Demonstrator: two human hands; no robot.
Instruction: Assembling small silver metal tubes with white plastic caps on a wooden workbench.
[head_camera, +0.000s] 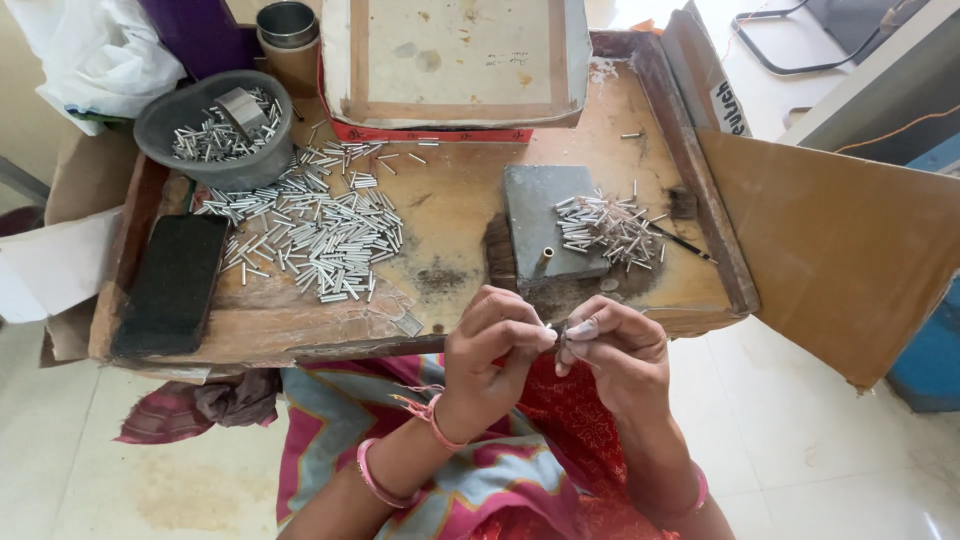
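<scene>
Where the worn wooden desk (450, 210) ends near, left hand (492, 340) and right hand (612, 350) meet, each pinching a small metal piece (560, 330). Far left: shiny thin tubes (320, 235), heaped; grey round bowl (215, 125). Right: grey flat slab (545, 225).

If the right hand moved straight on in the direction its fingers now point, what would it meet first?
The right hand points its fingertips toward the left hand, with a small thin piece pinched between them. Going straight on, it would most likely meet the left hand's fingertips first; they look almost touching, though depth is unclear.
</scene>
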